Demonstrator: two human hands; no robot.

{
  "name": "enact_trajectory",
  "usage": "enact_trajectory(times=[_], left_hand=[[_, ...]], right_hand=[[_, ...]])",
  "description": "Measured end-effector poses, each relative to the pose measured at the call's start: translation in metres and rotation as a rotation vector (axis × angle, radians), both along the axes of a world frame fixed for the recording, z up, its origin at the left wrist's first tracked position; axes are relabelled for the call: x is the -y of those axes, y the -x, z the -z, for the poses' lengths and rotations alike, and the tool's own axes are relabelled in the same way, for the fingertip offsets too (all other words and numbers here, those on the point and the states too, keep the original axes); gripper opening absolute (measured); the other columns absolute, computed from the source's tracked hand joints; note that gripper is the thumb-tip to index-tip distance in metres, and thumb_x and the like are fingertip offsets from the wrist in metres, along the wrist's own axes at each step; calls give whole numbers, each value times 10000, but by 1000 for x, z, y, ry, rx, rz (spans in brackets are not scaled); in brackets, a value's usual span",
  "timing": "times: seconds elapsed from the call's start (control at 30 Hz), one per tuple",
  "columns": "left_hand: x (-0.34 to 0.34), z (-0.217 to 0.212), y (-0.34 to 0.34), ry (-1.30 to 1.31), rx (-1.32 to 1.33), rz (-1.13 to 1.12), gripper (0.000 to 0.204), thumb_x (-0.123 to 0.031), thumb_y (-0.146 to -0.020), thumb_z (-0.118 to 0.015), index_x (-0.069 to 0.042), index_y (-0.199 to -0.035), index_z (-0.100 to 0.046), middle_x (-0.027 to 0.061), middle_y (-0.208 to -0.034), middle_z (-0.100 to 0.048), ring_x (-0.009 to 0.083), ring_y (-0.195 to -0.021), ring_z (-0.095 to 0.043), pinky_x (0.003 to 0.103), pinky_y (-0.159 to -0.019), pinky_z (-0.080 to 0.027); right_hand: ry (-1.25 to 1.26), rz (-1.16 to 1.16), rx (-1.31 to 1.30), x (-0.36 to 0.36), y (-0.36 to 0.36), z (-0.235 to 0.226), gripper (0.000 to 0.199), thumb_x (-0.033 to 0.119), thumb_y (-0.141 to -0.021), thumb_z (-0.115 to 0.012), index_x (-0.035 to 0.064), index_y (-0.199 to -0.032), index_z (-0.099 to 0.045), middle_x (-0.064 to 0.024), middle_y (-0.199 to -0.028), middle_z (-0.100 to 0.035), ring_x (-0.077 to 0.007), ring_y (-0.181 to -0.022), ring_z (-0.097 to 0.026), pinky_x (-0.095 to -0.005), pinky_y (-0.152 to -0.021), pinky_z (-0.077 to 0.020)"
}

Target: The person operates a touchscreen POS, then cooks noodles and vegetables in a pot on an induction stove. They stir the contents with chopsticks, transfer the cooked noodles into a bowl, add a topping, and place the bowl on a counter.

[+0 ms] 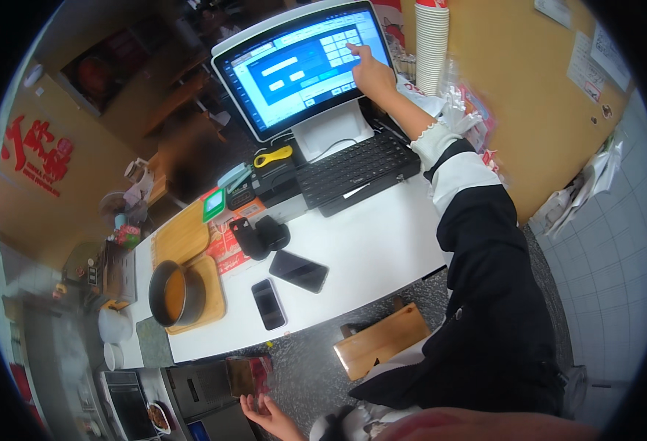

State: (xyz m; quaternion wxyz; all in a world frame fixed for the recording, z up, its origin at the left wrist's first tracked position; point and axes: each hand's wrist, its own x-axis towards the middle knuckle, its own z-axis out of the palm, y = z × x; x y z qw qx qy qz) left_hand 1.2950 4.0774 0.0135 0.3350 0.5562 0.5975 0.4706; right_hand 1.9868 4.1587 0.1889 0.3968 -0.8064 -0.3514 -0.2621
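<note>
Touchscreen (305,66): upper centre of the frame, blue entry form with a keypad showing.
Right hand (371,72): forefinger out, tip pressing a key at the screen's upper right.
Left hand (264,413): bottom centre, open palm up, holding nothing.
Progress: entry looks mid-way; form not closed.
Around: black keyboard (356,167) below the screen; two phones (283,287) on the white counter (382,246); metal bowl (173,294) at left.

White-framed touchscreen monitor (305,66), blue display lit w/ pale buttons, stands tilted back on white stand at counter's far edge, behind black keyboard; fingertip on its upper-right buttons.
</note>
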Motion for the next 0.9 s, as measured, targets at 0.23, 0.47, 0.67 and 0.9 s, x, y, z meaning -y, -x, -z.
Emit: enact_trajectory(times=[0.23,0.47,0.67,0.9], left_hand=[[-5,-4,-18,14,-46,20,523,-161,-927,-587,-121,-1388,-345,81,-1247,-437,164,-1010,-496,302,-875,-434],[-4,-8,-15,30,-70,-2,526,-170,-931,-585,-127,-1393,-338,83,-1262,-436,173,-1027,-497,301,-877,-434],[-4,-4,-15,16,-57,36,532,-169,-931,-584,-114,-1396,-330,87,-1260,-432,179,-1033,-502,305,-876,-437],[-4,-4,-13,23,-34,35,533,-163,-935,-575,-116,-1401,-322,86,-1267,-423,179,-1040,-498,307,-878,-432]], right_hand=[[-5,24,34,7,-23,-9,445,113,-843,-453,146,-1280,-376,-178,-1033,-655,-399,-761,-641,-500,-661,-481],[45,43,13,3,-19,-4,436,98,-844,-459,127,-1275,-401,-130,-1038,-664,-376,-739,-643,-486,-640,-487],[9,-76,174,5,-13,36,423,75,-843,-464,113,-1263,-428,-61,-1071,-659,-347,-690,-641,-461,-586,-489],[-4,-37,212,-7,-19,28,473,70,-844,-471,134,-1309,-413,-48,-1108,-642,-323,-703,-648,-440,-587,-496]])
